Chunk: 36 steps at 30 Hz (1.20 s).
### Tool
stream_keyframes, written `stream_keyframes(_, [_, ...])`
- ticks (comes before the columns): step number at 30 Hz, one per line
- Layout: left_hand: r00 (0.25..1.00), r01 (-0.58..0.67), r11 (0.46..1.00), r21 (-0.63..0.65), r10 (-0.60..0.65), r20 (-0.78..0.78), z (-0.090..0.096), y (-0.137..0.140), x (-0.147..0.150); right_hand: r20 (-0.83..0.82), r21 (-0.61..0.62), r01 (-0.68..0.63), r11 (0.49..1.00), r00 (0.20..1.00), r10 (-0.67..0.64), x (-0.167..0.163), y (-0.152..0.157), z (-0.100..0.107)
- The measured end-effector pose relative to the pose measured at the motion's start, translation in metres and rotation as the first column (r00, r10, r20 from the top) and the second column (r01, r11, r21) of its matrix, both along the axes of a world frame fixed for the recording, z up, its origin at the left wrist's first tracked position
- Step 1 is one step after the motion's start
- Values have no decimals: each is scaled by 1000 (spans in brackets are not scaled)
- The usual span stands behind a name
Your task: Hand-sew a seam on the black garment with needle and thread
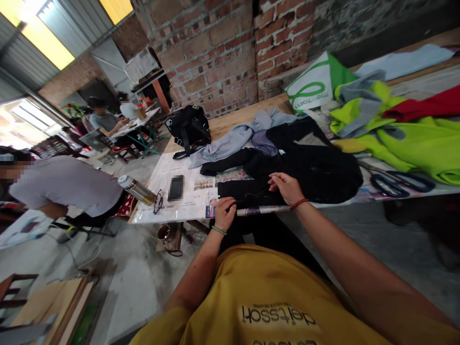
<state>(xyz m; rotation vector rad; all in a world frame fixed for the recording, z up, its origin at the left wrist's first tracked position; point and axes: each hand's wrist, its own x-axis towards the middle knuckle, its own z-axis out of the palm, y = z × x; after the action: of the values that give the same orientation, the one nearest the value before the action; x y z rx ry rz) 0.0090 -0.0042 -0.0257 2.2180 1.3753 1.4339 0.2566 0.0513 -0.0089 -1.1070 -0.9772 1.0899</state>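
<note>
A black garment (323,172), long-sleeved by its look, lies spread along the table's near edge. My left hand (225,213) is closed on the end of its nearest black sleeve, fingers curled at the cloth's edge. Over the same sleeve, my right hand (286,188) is in a pinch, thumb and forefinger together. What it pinches is too small to make out. A thin pale thread (257,193) runs across the black cloth between my hands. Behind the sleeve lies a grey garment (230,141), partly under the black one.
Large scissors (398,182) lie right of the black garment, beside bright yellow-green clothing (424,143). At left are a phone (176,188), glasses (158,201), a bottle (136,189) and a black bag (189,127). A person (68,184) sits nearby at left; others work farther back.
</note>
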Motion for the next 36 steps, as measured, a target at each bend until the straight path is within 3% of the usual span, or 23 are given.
stream_keyframes(21, [999, -38, 999, 36, 38, 1, 0, -2, 1, 1, 6, 2, 1000, 1000, -2, -2, 1, -2])
stream_keyframes(26, [979, -120, 993, 18, 122, -165, 13, -8, 10, 20, 10, 8, 1000, 1000, -8, -2, 1, -2])
stream_keyframes(32, [879, -269, 963, 11, 250, -407, 34, 0, 27, -6, -13, 25, 1000, 1000, -25, 0, -1, -1])
stream_keyframes(36, [851, -251, 968, 30, 235, -469, 39, 6, 33, -14, -18, 13, 1000, 1000, -14, 2, -1, -1])
